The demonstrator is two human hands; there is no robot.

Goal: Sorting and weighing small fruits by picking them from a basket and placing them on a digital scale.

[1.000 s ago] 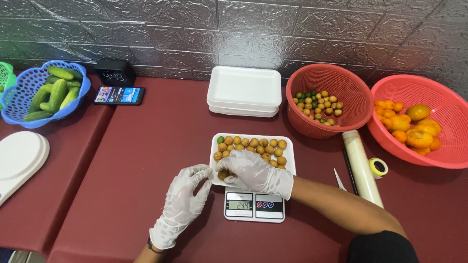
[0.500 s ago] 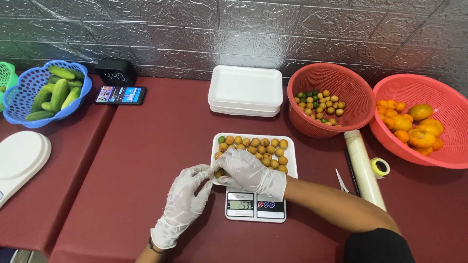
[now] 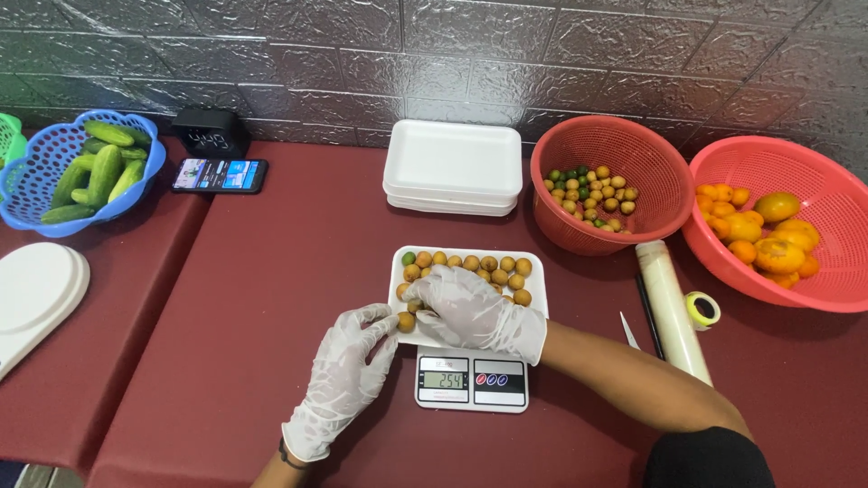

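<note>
Both hands gloved in thin white gloves, working over a white foam tray [image 3: 533,271] that sits on a small digital kitchen scale [image 3: 471,380] on the dark red table [image 3: 271,298]. Tray holds small round yellow-brown fruits [image 3: 493,269], one green one at its far-left corner. Right hand [image 3: 470,312] lies palm-down across the near half of the tray, fingers spread and lightly curled over the fruits; whether it pinches one, cannot tell. Left hand [image 3: 348,375] rests at the tray's near-left corner, fingertips loosely closed around a single fruit [image 3: 406,322] at the rim. Judgement: for a true reading, neither hand should bear down on tray or scale; handle one fruit at a time with fingertips and keep the display unobstructed. Tray overhangs the scale, so pressure at the left corner could tip it. More of the same fruits lie in the red basket [image 3: 551,208] just beyond, right of a stack of empty foam trays [image 3: 452,167].
</note>
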